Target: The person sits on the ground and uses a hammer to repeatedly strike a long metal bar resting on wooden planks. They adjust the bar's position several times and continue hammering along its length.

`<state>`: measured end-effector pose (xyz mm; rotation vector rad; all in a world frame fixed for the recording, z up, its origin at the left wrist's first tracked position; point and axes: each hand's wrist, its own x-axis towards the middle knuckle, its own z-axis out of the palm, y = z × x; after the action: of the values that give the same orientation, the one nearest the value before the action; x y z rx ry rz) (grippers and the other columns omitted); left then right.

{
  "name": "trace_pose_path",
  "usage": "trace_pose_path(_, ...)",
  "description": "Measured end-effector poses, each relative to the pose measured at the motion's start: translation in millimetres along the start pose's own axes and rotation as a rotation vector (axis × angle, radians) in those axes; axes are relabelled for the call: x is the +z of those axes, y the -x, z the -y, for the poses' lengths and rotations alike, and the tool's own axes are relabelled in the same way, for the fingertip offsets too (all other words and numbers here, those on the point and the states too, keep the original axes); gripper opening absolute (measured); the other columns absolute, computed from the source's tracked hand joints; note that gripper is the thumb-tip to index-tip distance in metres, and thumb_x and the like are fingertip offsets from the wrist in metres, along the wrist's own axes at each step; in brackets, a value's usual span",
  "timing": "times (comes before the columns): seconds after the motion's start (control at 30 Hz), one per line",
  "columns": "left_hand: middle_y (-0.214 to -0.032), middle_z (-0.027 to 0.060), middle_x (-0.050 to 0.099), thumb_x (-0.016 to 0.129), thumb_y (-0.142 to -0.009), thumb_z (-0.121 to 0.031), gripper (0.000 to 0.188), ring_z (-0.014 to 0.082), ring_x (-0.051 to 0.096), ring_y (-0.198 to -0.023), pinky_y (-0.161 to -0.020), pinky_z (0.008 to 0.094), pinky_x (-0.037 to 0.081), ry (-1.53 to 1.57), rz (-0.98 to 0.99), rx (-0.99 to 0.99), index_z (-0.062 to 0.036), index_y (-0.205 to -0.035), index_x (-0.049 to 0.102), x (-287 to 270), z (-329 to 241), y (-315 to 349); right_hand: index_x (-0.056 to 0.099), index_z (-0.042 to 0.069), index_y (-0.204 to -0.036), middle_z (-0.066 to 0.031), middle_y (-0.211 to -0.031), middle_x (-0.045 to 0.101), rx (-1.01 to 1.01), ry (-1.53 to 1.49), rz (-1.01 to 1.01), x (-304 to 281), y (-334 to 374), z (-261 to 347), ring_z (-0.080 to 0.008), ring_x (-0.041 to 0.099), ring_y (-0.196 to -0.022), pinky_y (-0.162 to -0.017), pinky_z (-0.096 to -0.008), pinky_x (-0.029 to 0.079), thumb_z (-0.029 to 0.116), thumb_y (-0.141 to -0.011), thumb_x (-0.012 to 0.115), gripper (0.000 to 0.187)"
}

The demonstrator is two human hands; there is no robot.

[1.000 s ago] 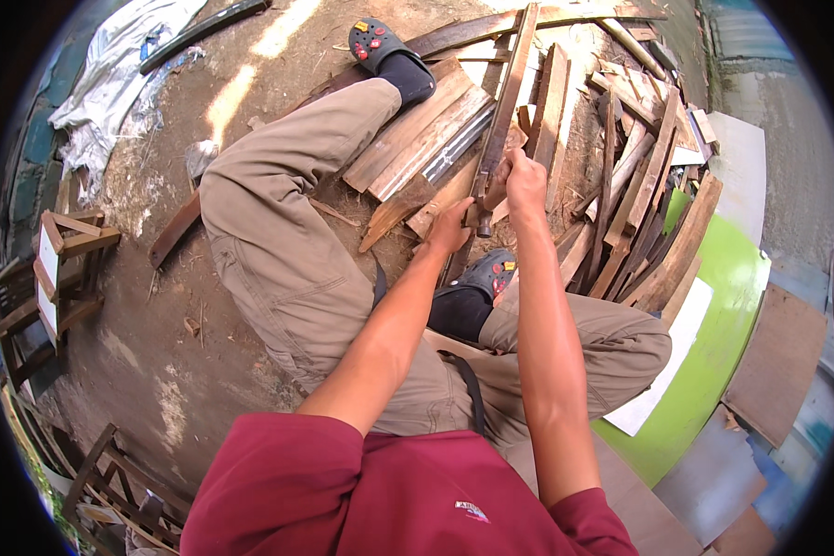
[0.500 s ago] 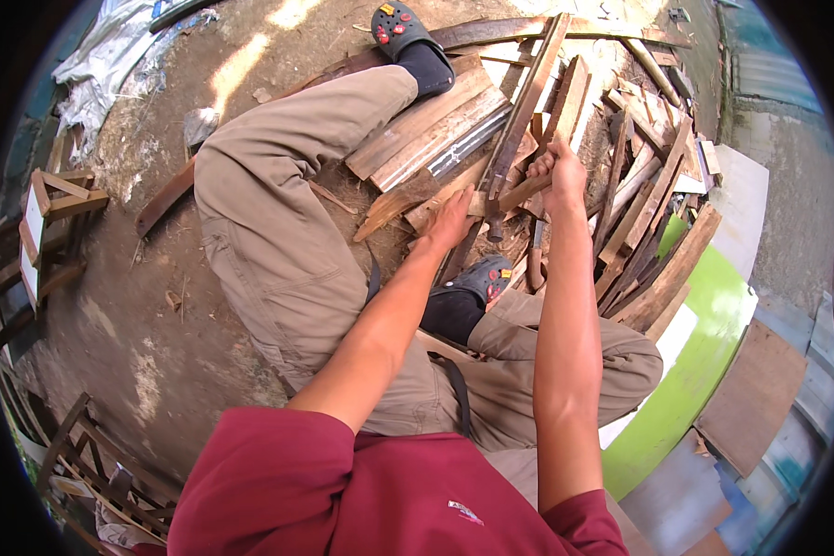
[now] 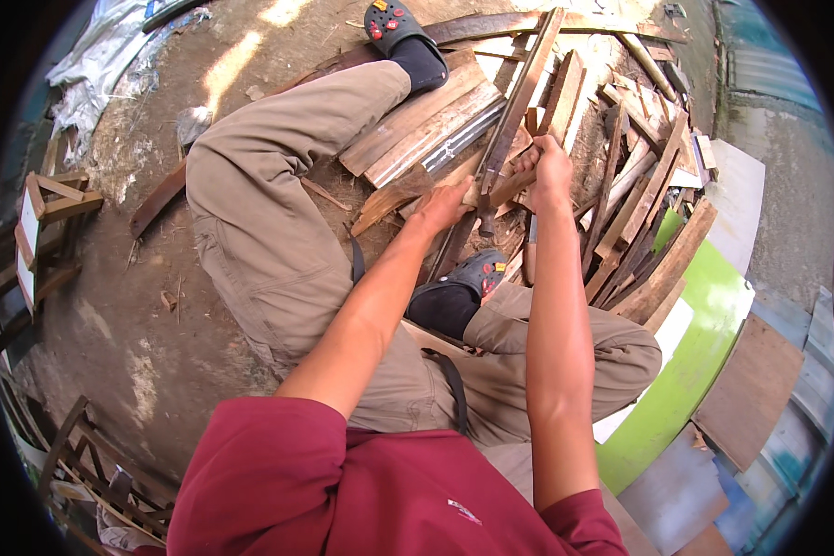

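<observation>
My right hand [image 3: 551,174] is closed round the handle of a hammer [image 3: 513,188], whose dark metal head [image 3: 486,221] points down over a long wooden strip [image 3: 521,100]. The strip slants from the far side of the woodpile down toward my right foot. To the left of the hammer head, my left hand [image 3: 443,206] grips a short pale piece of wood [image 3: 473,194] lying against the strip; its fingertips are partly hidden. Just below both hands is my foot in a grey clog [image 3: 481,274].
Scrap boards [image 3: 431,125] lie between my legs and more planks [image 3: 644,218] pile up at the right. A green and white panel [image 3: 686,361] borders them. Wooden frames [image 3: 60,208] stand at the left, and a white plastic sheet [image 3: 93,74] at the far left.
My left hand's fingers have drawn in round the wood, and that hand sits slightly farther away. The hammer stays in my right hand, its head still at the strip. The whole view has shifted slightly.
</observation>
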<state>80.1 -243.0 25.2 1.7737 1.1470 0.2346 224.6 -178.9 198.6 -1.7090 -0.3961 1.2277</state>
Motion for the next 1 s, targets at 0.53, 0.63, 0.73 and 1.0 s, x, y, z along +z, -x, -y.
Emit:
trace_pose_path(0.53,-0.151,0.0167,0.041,0.072,-0.087,-0.026,0.063,0.0326,0.048,-0.133,-0.107,0.0524,0.040,-0.085,-0.412,-0.711,-0.0042,-0.140,0.045,-27.9,39.0,28.3,0.052,0.005,-0.066,-0.0045,-0.061,0.049,-0.173,0.182,0.009,-5.1,10.3,-27.6,-0.0181,0.050,-0.057,-0.060,-0.0343,0.043,0.022,-0.094,0.053,0.032)
trace_pose_path(0.63,-0.157,0.0147,0.033,0.072,-0.087,-0.030,0.068,0.0327,0.042,-0.139,-0.110,0.0542,0.038,-0.019,-0.370,-0.797,-0.0052,-0.144,0.043,-33.1,51.2,29.5,0.057,0.001,-0.063,-0.0067,-0.059,0.055,-0.184,0.128,0.003,-13.7,4.2,-32.6,-0.0178,0.053,-0.057,-0.060,-0.0330,0.042,0.024,-0.093,0.053,0.038)
trace_pose_path(0.73,-0.156,0.0146,0.037,0.071,-0.088,-0.034,0.072,0.0322,0.039,-0.142,-0.115,0.0531,0.034,0.112,-0.318,-0.836,-0.0089,-0.149,0.043,-28.7,50.8,29.8,0.056,0.003,-0.060,-0.0057,-0.058,0.055,-0.224,0.073,0.011,-17.6,2.9,-42.2,-0.0171,0.053,-0.056,-0.059,-0.0324,0.041,0.026,-0.093,0.054,0.041)
trace_pose_path(1.0,-0.134,0.0203,0.061,0.072,-0.086,-0.034,0.052,0.0365,0.056,-0.127,-0.108,0.0457,0.044,0.165,-0.308,-0.773,-0.0052,-0.128,0.065,-41.5,68.4,33.1,0.056,0.003,-0.058,-0.0026,-0.056,0.053,-0.298,0.179,-0.122,3.4,29.3,-47.6,-0.0152,0.052,-0.056,-0.058,-0.0306,0.040,0.042,-0.098,0.054,0.056)
